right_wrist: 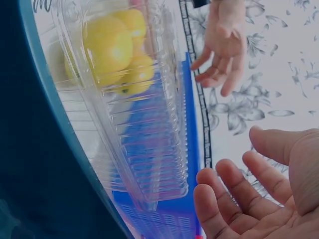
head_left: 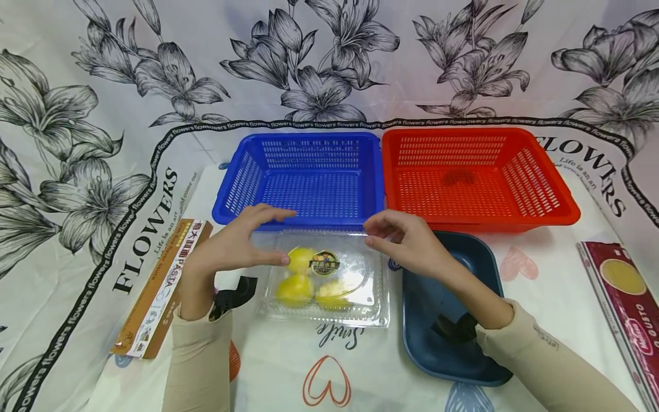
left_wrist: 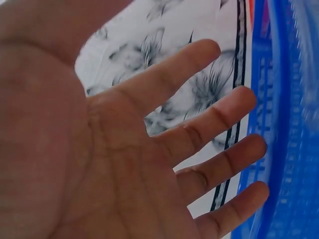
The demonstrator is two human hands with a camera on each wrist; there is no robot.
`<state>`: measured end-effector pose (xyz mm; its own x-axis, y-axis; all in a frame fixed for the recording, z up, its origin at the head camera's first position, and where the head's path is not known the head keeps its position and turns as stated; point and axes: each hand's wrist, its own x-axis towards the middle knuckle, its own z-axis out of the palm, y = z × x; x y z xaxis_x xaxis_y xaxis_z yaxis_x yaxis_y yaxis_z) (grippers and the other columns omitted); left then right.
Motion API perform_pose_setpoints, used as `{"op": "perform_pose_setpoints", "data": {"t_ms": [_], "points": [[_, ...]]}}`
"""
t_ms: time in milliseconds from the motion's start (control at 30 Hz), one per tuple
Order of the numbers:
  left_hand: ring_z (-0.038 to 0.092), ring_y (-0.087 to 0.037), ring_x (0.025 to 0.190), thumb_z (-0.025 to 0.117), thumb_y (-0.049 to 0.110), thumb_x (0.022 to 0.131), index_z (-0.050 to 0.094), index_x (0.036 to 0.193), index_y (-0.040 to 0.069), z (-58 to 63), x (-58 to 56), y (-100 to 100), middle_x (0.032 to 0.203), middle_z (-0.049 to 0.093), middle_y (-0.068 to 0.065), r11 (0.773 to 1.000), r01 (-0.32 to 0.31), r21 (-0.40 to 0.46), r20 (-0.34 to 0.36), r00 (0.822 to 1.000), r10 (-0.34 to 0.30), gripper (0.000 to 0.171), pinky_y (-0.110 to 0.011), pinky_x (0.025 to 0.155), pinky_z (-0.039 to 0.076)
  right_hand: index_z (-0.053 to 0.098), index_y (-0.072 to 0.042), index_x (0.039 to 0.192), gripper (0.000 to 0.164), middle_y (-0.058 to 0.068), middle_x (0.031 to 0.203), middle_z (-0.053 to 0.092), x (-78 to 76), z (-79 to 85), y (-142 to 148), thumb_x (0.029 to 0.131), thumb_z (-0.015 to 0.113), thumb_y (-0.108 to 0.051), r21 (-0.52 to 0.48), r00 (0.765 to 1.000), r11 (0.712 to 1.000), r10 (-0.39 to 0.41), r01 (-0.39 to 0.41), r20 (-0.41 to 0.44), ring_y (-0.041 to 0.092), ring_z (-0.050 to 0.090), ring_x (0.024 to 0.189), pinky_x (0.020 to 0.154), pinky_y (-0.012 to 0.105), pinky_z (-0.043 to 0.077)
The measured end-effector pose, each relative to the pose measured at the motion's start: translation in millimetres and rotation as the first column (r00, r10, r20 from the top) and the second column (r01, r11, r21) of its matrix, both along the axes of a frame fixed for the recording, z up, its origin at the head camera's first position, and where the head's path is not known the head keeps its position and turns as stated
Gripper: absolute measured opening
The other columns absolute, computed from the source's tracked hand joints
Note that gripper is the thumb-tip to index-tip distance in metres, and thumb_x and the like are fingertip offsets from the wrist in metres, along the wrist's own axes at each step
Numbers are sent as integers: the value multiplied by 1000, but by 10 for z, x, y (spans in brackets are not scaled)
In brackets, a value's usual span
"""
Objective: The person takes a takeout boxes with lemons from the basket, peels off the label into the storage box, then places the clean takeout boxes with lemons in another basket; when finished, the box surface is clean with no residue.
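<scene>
A clear plastic clamshell box [head_left: 380,286] with a round label lies in the middle of the table. Yellow lemons [head_left: 294,290] show through its lid. My left hand [head_left: 234,246] hovers over the box's left side, thumb and fingers spread; its bare palm [left_wrist: 119,164] faces the left wrist camera. Above the box's far right corner is my right hand [head_left: 407,243], its fingers loosely bent and nothing held. The right wrist view shows this hand [right_wrist: 254,199] apart from the box wall [right_wrist: 149,164]. Both hands are empty.
Behind the box stand a blue basket [head_left: 311,197] and a red basket [head_left: 479,197], side by side. A dark blue tray [head_left: 427,343] lies under my right forearm. At the left is a pasta box [head_left: 159,292]; a dark red package [head_left: 625,309] lies at the far right.
</scene>
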<state>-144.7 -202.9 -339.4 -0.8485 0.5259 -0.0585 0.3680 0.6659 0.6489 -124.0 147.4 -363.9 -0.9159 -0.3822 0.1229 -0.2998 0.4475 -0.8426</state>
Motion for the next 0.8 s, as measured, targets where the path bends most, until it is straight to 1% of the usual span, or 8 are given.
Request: {"op": "perform_pose_setpoints", "data": {"t_ms": [100, 233, 400, 467, 600, 800], "points": [[40, -29, 136, 89, 40, 78, 51, 150, 29, -11, 21, 91, 147, 52, -5, 998, 56, -17, 1, 998, -56, 82, -62, 109, 41, 72, -7, 116, 24, 4, 104, 74, -8, -7, -7, 94, 74, -17, -3, 1000, 1000, 3, -3, 12, 18, 66, 93, 81, 34, 57], [42, -28, 137, 88, 37, 78, 55, 147, 28, -7, 56, 170, 148, 53, -3, 995, 93, -46, 4, 996, -93, 77, -61, 108, 42, 72, -9, 115, 23, 4, 102, 74, -14, -14, -10, 94, 74, -18, -9, 1000, 1000, 11, -11, 17, 17, 66, 92, 81, 34, 57], [40, -31, 141, 88, 31, 79, 59, 143, 23, -28, 89, 209, 150, 52, -2, 986, 138, -93, 30, 990, -136, 71, -63, 113, 35, 73, -11, 114, 21, 3, 102, 74, -18, -13, -28, 94, 74, -18, -14, 999, 999, 30, -30, 11, 17, 66, 91, 80, 34, 57], [39, -32, 142, 88, 30, 79, 59, 143, 22, -35, 96, 209, 151, 52, -2, 984, 147, -104, 38, 989, -143, 71, -64, 114, 34, 73, -11, 115, 22, 3, 101, 74, -22, -12, -43, 94, 74, -17, -17, 999, 999, 41, -41, 9, 17, 65, 91, 79, 33, 56], [40, -32, 141, 89, 27, 78, 61, 142, 21, -45, 102, 192, 149, 53, -4, 984, 154, -89, 37, 988, -151, 71, -62, 113, 36, 73, -12, 115, 22, 3, 99, 73, -29, -9, -82, 94, 74, -17, -24, 998, 998, 63, -63, 8, 17, 64, 90, 78, 31, 56], [42, -34, 138, 89, 26, 78, 62, 141, 18, -48, 98, 182, 147, 55, -7, 980, 179, -88, 18, 984, -178, 70, -61, 112, 37, 72, -10, 116, 24, 2, 98, 72, -39, -6, -165, 93, 76, -16, -34, 994, 994, 107, -106, 6, 17, 64, 89, 77, 31, 57]]}}
